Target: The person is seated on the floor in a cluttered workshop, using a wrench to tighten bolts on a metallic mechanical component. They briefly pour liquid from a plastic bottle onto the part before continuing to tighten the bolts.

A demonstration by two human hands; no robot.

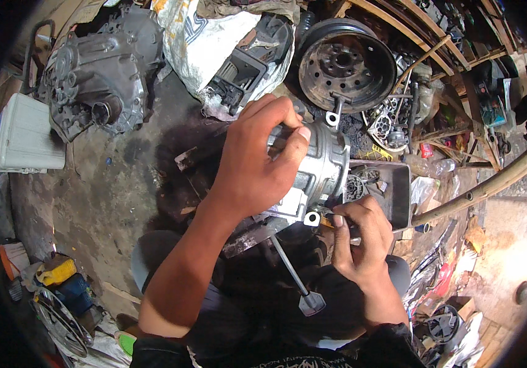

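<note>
A silver, ribbed metal housing that looks like a car air-conditioning compressor (321,162) lies in front of me, with holed mounting lugs at its upper and lower edges. Over its top bends my left hand (263,150), thumb and fingers closed against the body; the fingertips are partly hidden. At the lower right end, my right hand (361,236) has its thumb and index finger pinched beside the lower lug (312,219). Whatever sits in that pinch is too small to make out. Below the housing, a metal rod (288,264) with a flat grey end points toward me.
Right of the housing stands a grey metal tray (400,190) with loose parts. A wheel rim (312,73) and a white sack (183,49) of parts lie beyond. At far left are a large gearbox (110,67) and a pale plastic box (33,135). A wooden pole (478,193) slants at right.
</note>
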